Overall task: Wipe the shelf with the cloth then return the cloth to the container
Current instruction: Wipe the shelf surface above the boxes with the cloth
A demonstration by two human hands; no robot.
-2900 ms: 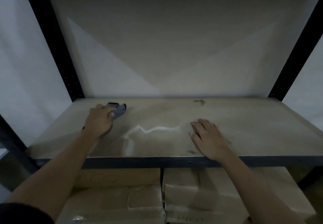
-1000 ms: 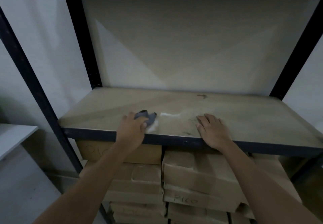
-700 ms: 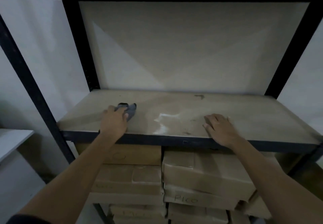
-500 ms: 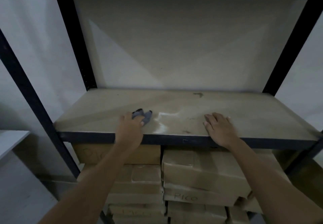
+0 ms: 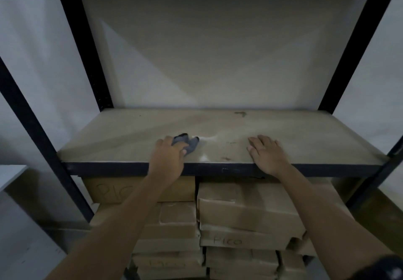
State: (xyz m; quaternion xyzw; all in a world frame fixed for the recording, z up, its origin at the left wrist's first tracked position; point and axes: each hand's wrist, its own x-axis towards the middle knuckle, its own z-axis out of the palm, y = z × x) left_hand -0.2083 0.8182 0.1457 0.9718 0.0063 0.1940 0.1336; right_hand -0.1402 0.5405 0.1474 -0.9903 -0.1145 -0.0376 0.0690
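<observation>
A beige shelf board (image 5: 305, 135) with a dark front rail spans the black rack. My left hand (image 5: 169, 159) presses a small grey-blue cloth (image 5: 189, 143) onto the board near its front edge, left of centre; most of the cloth is hidden under my fingers. A pale wet streak (image 5: 209, 140) shines just right of the cloth. My right hand (image 5: 266, 154) lies flat on the board at the front edge, fingers spread, holding nothing. No container is in view.
Black uprights (image 5: 35, 131) frame the rack on both sides, with a white wall behind. Several cardboard boxes (image 5: 248, 210) are stacked below the shelf, some marked "PICO". A dark stain (image 5: 239, 113) sits near the back of the board. A pale ledge (image 5: 11, 175) juts in at the left.
My left hand has slid the cloth back and forth along the front of the board, left then right again. The right hand stayed flat in place. The view pulled back slightly.
</observation>
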